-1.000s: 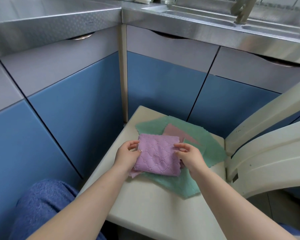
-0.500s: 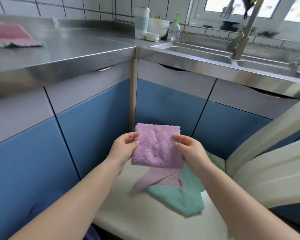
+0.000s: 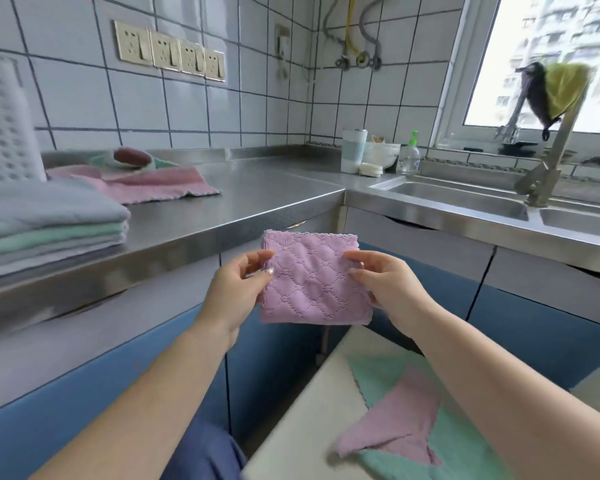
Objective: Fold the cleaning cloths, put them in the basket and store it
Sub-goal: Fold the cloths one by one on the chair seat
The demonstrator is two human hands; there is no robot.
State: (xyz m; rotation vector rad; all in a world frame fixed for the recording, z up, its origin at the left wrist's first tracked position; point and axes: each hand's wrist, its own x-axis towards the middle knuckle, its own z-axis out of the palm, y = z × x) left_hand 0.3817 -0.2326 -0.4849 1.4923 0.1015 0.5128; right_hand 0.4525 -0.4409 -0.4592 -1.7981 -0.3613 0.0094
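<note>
Left hand [image 3: 238, 292] and right hand [image 3: 387, 284] pinch folded purple cloth [image 3: 312, 282] by its edges; loose pinch risks fold opening

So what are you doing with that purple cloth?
A person holds a folded purple cloth up in the air, left hand and right hand each pinching a side. More cloths, one pink on a green one, lie unfolded on the white table. A folded stack sits on the steel counter.

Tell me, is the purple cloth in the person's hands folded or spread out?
Folded. The purple cloth is a small neat square with layered edges along its top, pinched between the left hand and right hand.
</note>
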